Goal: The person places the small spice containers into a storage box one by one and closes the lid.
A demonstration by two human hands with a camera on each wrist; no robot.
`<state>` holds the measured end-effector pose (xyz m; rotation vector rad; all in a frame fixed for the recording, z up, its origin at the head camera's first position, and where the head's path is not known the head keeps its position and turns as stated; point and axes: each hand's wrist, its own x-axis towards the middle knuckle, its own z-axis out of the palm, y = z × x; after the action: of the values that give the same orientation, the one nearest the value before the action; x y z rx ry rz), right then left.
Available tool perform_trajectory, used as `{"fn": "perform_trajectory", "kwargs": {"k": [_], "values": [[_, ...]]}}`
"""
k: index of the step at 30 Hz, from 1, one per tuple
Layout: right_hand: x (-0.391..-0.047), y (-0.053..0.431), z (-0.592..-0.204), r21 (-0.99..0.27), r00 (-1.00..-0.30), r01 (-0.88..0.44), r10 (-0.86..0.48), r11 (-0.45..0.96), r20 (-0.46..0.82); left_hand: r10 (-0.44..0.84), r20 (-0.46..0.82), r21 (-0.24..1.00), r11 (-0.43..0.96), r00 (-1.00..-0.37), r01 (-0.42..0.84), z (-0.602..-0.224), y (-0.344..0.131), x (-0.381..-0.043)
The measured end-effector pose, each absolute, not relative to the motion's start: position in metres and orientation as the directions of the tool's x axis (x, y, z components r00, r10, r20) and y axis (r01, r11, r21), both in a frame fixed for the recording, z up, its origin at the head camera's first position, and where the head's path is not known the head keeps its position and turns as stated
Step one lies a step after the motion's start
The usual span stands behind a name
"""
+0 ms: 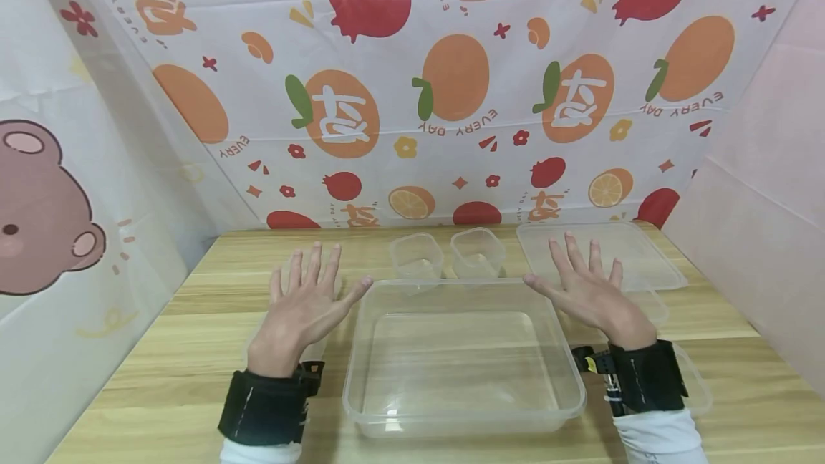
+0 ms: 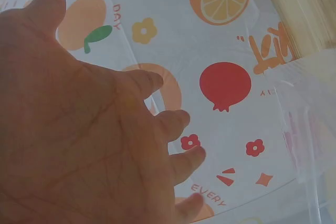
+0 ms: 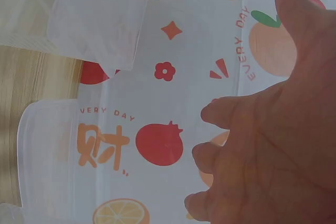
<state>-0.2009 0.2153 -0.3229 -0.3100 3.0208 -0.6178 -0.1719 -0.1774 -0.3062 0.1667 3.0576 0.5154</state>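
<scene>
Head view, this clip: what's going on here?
A person holds both hands, left and right, over a wooden table, fingers spread and gripping nothing. Between them sits a large clear container, its top uncovered. Two small clear tubs stand just behind it, and a large flat lid lies at the back right. More clear pieces lie partly hidden by the right hand and wrist.

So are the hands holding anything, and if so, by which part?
Nothing is held. The left hand and right hand are both empty, fingers spread.
</scene>
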Motion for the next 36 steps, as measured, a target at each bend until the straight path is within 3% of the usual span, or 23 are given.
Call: {"fn": "perform_trajectory", "kwargs": {"k": [12, 15, 19, 24, 28, 36], "values": [[-0.2022, 0.2166, -0.3217, -0.362, -0.98, -0.196, -0.199, 0.911, 0.031, 0.203, 0.041, 0.296, 0.933, -0.978, 0.206, -0.3066, -0.1777, -0.1723], [-0.202, 0.2174, -0.321, -0.305, -0.96, -0.266, -0.224, 0.914, 0.166, 0.221, 0.079, 0.278, 0.931, -0.972, 0.235, -0.3067, -0.1784, -0.1738], [-0.2022, 0.2171, -0.3214, -0.24, -0.881, -0.356, -0.239, 0.903, 0.409, 0.249, 0.171, 0.239, 0.928, -0.953, 0.286, -0.3068, -0.1784, -0.1757], [-0.2026, 0.2152, -0.3221, -0.219, -0.805, -0.397, -0.224, 0.891, 0.549, 0.285, 0.262, 0.186, 0.923, -0.922, 0.338, -0.3074, -0.1781, -0.1754], [-0.2026, 0.2155, -0.3224, -0.202, -0.781, -0.418, -0.237, 0.886, 0.578, 0.294, 0.296, 0.184, 0.916, -0.909, 0.356, -0.3077, -0.1781, -0.1758], [-0.2035, 0.2167, -0.3225, -0.201, -0.801, -0.421, -0.259, 0.884, 0.539, 0.271, 0.271, 0.239, 0.911, -0.924, 0.337, -0.3067, -0.1768, -0.1772]]}}
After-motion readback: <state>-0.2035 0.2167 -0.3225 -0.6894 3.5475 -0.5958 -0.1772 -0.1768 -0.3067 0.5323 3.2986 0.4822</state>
